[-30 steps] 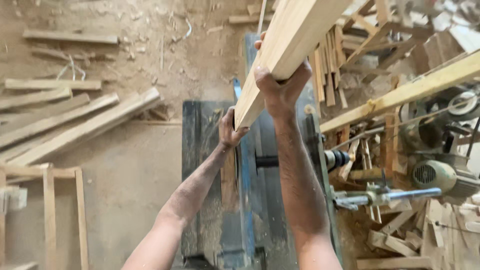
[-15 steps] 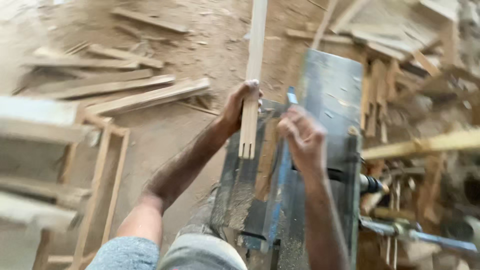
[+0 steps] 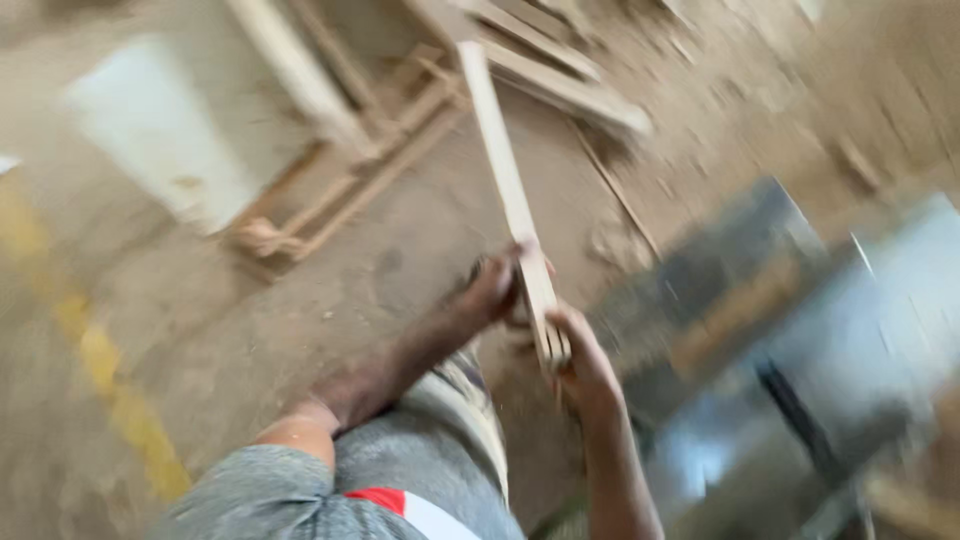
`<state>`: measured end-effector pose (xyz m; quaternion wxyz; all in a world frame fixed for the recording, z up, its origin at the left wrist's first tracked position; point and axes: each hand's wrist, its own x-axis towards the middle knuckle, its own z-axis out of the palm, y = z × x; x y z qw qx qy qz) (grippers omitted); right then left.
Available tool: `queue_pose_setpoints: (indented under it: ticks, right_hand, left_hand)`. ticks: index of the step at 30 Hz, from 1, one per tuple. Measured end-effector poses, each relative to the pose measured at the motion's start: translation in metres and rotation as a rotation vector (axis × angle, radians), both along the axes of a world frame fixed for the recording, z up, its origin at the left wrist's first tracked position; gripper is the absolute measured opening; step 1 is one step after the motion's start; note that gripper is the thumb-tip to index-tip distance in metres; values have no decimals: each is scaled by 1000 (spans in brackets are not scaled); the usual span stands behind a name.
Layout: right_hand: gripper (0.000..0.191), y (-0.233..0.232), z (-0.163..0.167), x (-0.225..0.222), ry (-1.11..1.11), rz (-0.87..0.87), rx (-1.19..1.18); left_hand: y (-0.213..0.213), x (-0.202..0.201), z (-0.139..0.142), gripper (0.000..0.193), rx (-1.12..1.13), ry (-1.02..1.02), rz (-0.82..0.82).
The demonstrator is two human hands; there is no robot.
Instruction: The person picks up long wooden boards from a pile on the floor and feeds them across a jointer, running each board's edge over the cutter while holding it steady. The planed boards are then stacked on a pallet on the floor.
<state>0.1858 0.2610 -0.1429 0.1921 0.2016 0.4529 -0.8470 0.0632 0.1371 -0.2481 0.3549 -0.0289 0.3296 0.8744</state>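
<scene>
Soft, even daylight fills the frame, with no hard shadows. Heavy motion blur smears everything, worst along the top and right edges. A pale glare washes the metal table (image 3: 800, 400) at lower right, and a white patch at upper left is overexposed.

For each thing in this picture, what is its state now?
Wooden strip: held in both hands, tilted away.
Left hand: closed around the strip.
Right hand: gripping the strip's near end.
Metal machine table: blurred, beside the hands.
Wooden frame: lying on the dusty floor.
</scene>
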Motion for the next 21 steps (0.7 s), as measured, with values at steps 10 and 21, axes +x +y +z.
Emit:
queue_pose_setpoints:
  ticks: [10,21]
  right_hand:
    - [92,-175,-72,-148,452,370,995]
    - [84,-341,-177,-441,456,736,1582]
  left_hand:
    - [-226,-106,-3,48,-356,-106,414]
    - [-355,-374,-84,78,-1464,51,374]
